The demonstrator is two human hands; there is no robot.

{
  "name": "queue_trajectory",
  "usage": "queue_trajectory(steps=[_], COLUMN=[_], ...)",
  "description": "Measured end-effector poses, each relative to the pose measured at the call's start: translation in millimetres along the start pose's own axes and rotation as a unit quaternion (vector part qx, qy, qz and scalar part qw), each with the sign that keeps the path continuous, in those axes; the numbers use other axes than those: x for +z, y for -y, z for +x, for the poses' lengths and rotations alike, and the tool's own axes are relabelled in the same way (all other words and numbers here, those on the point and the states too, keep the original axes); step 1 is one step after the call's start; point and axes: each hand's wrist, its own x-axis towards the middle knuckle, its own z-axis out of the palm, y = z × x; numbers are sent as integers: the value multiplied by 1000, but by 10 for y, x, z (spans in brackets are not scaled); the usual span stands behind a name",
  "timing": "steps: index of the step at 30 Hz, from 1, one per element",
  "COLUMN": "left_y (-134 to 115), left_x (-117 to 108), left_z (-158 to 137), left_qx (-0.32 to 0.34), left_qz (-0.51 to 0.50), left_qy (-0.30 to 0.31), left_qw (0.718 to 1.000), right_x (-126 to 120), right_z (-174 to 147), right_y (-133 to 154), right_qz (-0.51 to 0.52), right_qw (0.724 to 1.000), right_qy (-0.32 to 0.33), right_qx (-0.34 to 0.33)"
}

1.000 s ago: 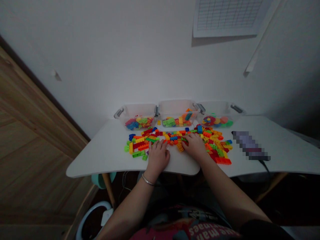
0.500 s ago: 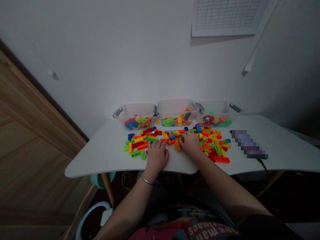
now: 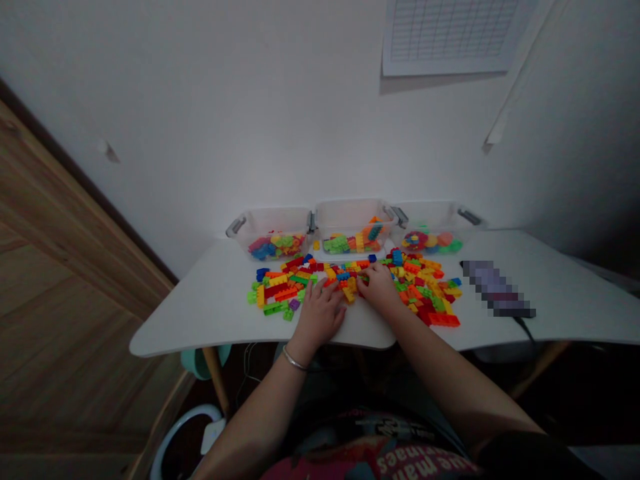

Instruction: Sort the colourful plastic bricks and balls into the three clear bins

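Across the white surface [image 3: 190,310], three clear bins [image 3: 350,212] stand in a row behind a broad spread of toy bricks [image 3: 344,275]. At its near edge, the left hand [image 3: 323,312] is loosely spread, the right hand [image 3: 379,288] curled; its grip cannot be told. Between them lies a yellow brick [image 3: 349,293].
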Motion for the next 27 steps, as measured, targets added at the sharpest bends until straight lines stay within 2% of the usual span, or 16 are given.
queue_trajectory(steps=[6,8,12,14,22,27], left_y=[-22,-16,3,8,1,-4], left_x=[-19,-19,-19,-17,8,8], left_z=[3,-1,-7,-4,0,0], left_qx=[-67,-44,67,80,14,-12], left_qz=[-7,-10,-6,2,-2,-10], left_qy=[-22,-20,17,35,23,3], left_qw=[997,999,998,996,1000,1000], right_x=[13,21,35,42,66,-52], right_z=[18,22,40,50,43,13], right_y=[14,14,16,18,-6,7], right_qz=[-1,4,3,4,27,38], right_qw=[1000,1000,1000,1000,999,998], right_qy=[10,13,17,19,-7,-34], right_qx=[11,6,-3,0,-23,-32])
